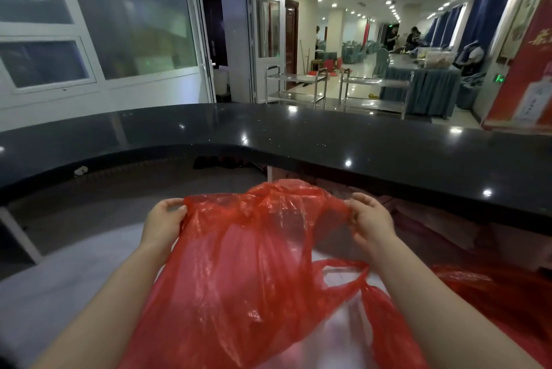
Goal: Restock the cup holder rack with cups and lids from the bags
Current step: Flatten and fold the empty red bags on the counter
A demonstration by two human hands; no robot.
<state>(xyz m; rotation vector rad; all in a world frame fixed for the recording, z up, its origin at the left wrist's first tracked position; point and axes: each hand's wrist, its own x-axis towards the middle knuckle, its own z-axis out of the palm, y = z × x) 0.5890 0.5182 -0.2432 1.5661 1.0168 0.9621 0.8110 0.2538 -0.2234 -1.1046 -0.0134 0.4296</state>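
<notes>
Both arms are stretched out in front, left hand (pixel 163 220) pinching one top corner of the thin see-through red plastic bag (pixel 257 255) and right hand (pixel 370 220) pinching the other, fingers curled into the film so it's pulled wide between them. Just past the hands there's a curved glossy black stone counter (pixel 298 132). The bag hangs crinkly and limp over a pale grey lower surface (pixel 59 279), one loop handle dangling, can't tell what's inside.

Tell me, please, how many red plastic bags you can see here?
2: one red bag pinched between the left hand and right hand; a second red bag lies lower right. Others may be hidden.
</notes>
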